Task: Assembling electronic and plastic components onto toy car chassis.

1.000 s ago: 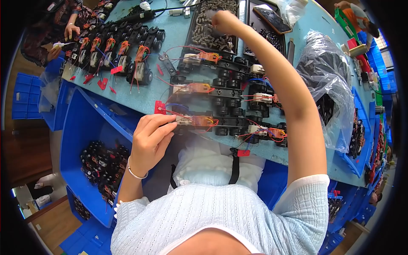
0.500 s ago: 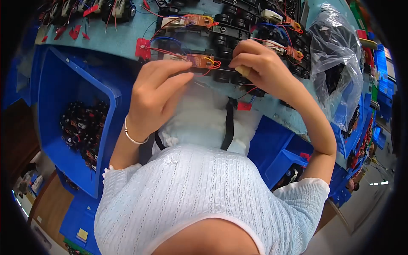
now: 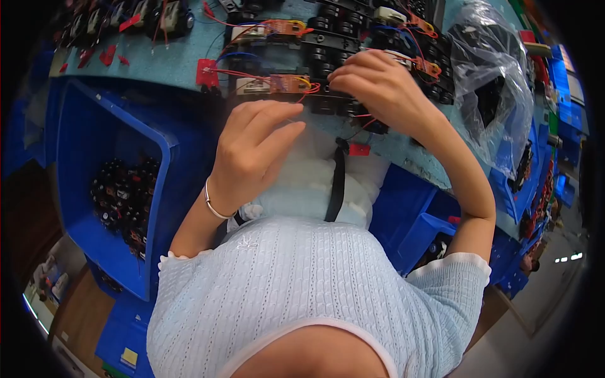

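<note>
At the near edge of the table lies a black toy-car chassis with wheels (image 3: 324, 104), carrying an orange-brown circuit board (image 3: 287, 83) with red and yellow wires. Just short of the board is my left hand (image 3: 255, 142), its fingers stretched out and the tips apart, with nothing plainly held. My right hand (image 3: 384, 85) is over the chassis's right part, fingers bent and pressed together; its thumb and whatever it may hold are hidden. A red tab (image 3: 207, 73) on wires rests left of the board. Another red tab (image 3: 358, 149) hangs by the table edge below my right hand.
More chassis with boards (image 3: 287, 27) stand in rows farther back, and several car bodies (image 3: 170, 17) at the far left. Clear plastic sheeting (image 3: 485, 88) covers dark parts on the right. A deep blue bin (image 3: 165, 142) with black wheeled parts (image 3: 123, 201) stands at the left.
My left hand has moved right and nearer to me, off the board. My right hand has shifted slightly left and away from me; the pale yellowish bit at its fingers no longer shows.
</note>
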Motion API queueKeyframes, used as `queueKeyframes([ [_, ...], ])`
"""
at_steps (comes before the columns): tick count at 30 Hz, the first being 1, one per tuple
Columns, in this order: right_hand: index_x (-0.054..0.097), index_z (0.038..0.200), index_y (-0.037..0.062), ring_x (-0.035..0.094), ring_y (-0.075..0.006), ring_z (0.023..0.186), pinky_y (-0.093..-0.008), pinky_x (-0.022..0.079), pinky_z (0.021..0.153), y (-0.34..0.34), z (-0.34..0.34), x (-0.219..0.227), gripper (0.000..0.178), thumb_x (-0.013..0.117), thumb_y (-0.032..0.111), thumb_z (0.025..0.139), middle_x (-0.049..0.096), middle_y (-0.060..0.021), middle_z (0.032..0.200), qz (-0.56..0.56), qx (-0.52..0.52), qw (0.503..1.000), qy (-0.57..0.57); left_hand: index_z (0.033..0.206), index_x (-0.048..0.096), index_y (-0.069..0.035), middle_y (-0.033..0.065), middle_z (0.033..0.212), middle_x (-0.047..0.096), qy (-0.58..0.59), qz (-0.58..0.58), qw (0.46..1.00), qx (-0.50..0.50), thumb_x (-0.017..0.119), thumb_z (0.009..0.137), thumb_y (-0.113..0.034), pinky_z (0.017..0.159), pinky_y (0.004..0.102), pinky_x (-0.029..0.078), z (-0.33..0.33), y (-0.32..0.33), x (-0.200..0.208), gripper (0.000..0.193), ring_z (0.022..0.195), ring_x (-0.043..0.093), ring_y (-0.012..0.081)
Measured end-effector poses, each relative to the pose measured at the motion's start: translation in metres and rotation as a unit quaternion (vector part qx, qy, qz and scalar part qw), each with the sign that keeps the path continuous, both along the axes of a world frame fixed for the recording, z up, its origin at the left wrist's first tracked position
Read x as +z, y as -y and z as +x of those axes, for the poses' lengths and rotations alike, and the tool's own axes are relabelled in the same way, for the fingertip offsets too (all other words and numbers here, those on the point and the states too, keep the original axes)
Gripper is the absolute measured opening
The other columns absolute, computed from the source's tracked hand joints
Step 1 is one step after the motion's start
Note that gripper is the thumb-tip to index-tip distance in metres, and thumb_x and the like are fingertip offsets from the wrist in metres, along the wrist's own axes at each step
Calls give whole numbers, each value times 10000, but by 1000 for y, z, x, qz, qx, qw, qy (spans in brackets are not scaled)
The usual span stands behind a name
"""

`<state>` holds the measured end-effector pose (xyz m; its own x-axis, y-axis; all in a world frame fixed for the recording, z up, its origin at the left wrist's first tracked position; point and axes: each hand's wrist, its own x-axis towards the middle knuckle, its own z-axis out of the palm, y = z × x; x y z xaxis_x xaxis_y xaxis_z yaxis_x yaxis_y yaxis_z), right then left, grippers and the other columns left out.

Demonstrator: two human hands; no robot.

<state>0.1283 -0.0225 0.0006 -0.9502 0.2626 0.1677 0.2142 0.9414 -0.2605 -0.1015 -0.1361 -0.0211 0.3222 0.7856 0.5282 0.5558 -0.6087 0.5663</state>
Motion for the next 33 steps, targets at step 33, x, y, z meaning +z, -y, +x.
queueKeyframes([
  [33,591,1007,-27,573,-97,856,-232,456,766,113,125,54,157,524,-40,866,605,-49,921,-511,-298,797,-123,947,571,-39,2,828,582,370,-330,847,-190,560,914,-140,761,224,406,99,-91,47,106,828,551,87],
])
